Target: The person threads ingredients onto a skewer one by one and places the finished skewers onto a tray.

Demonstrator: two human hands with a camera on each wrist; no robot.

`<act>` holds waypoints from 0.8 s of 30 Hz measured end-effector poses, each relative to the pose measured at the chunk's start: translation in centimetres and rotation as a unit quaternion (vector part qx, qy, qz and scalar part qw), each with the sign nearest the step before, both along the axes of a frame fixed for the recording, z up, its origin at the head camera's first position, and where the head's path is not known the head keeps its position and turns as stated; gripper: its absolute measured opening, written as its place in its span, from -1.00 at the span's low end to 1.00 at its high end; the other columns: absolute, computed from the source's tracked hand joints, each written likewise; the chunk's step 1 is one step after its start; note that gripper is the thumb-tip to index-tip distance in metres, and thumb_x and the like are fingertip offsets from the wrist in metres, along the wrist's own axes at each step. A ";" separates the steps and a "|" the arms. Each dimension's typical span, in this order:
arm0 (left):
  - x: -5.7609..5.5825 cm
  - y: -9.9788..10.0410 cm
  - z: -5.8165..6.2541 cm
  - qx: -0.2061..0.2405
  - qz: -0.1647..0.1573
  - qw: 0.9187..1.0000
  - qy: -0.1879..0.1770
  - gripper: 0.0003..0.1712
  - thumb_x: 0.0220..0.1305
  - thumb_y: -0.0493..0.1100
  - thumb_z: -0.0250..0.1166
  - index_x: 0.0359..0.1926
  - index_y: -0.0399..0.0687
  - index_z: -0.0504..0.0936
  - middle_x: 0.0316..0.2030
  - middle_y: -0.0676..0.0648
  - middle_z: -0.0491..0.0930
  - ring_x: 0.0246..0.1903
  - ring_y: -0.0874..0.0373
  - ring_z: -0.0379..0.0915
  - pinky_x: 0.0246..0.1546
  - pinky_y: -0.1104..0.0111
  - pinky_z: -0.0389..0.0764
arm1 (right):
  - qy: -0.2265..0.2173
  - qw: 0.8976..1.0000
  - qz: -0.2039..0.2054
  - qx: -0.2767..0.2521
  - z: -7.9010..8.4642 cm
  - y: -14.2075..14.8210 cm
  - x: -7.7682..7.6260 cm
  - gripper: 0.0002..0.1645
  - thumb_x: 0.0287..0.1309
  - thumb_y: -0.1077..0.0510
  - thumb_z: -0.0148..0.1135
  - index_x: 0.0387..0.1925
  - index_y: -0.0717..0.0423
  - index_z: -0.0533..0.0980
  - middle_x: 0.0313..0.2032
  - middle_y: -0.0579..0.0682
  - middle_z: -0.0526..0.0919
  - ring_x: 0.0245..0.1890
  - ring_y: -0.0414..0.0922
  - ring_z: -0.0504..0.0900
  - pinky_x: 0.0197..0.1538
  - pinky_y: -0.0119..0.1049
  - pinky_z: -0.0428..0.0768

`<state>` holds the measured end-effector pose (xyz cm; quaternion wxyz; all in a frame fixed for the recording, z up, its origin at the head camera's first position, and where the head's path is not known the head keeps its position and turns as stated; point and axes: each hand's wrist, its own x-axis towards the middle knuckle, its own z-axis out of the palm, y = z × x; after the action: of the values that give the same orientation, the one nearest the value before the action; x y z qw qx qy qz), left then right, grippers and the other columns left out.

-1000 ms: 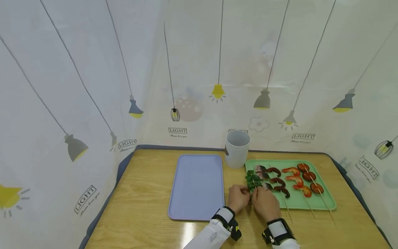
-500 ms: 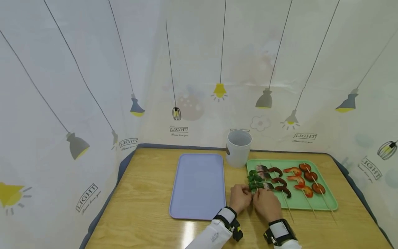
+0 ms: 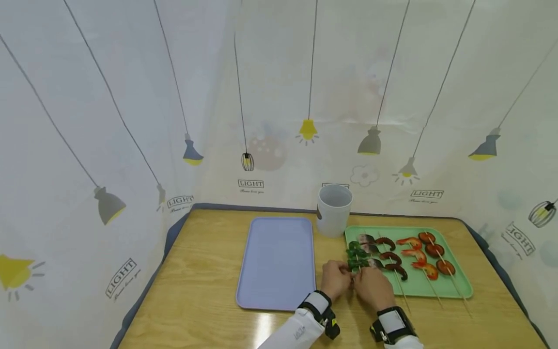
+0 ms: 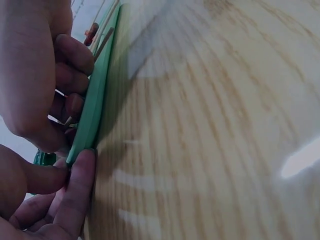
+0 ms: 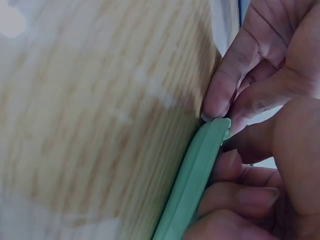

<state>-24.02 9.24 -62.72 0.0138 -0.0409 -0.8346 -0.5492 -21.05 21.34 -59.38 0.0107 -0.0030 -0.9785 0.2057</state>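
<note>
A green tray (image 3: 414, 288) lies at the right of the table with several food skewers on it. My left hand (image 3: 337, 280) pinches its near left corner, a fingertip under the rim (image 5: 216, 125) in the right wrist view. My right hand (image 3: 374, 288) is beside it, fingers curled over the near edge; a bit of stick shows between them in the left wrist view, at the lower end of the green vegetable skewer (image 3: 356, 254). How firmly that stick is held is partly hidden. Right of it lie grey fish-like pieces (image 3: 367, 238) and dark red tentacle pieces (image 3: 387, 256).
Shrimp (image 3: 413, 254) and round brown slices (image 3: 435, 250) on sticks fill the tray's right side, sticks jutting over the near edge. A lavender tray (image 3: 276, 264) lies to the left. A white cup (image 3: 333, 215) stands behind, near the printed curtain (image 3: 279, 106).
Both hands stay at the green tray's near left corner, with only slight finger movement. The head view shifts a little; trays, cup and skewers keep their places.
</note>
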 end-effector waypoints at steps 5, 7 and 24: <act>-0.1 -0.8 1.2 0.049 -0.025 0.997 -0.061 -0.82 0.15 -0.50 0.34 -0.21 -0.38 0.76 -0.49 -0.14 0.76 -0.53 0.15 0.72 -0.53 0.41 0.71 | -0.001 1.000 0.005 -0.015 0.4 -0.1 -0.1 -0.63 0.34 0.20 0.05 -0.62 0.17 0.49 -0.56 0.16 0.62 -0.59 -0.01 0.57 -0.58 -0.08 0.49; -0.2 -1.5 1.8 0.047 -0.035 0.995 -0.077 -0.79 0.16 -0.43 0.39 -0.15 -0.39 0.76 -0.46 -0.14 0.76 -0.51 0.13 0.72 -0.50 0.38 0.73 | -0.008 0.999 0.011 -0.030 0.7 -0.2 0.0 -0.54 0.33 0.21 0.07 -0.73 0.09 0.38 -0.68 0.04 0.49 -0.67 -0.08 0.46 -0.63 -0.19 0.37; -1.8 -19.2 9.0 -0.175 0.048 0.960 0.213 -0.46 0.40 0.08 0.34 0.22 -0.17 0.62 0.18 -0.27 0.58 0.27 -0.23 0.45 0.29 -0.06 0.53 | 0.116 0.985 0.110 -0.057 6.8 3.7 0.9 -0.30 0.37 -0.17 0.29 0.32 0.19 0.45 0.27 0.36 0.48 0.15 0.36 0.52 0.03 0.32 0.58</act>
<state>-25.85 -9.99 -53.69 0.2098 -0.1189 -0.8963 -0.3720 -20.11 25.00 -52.58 0.1014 0.1282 -0.9516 0.2603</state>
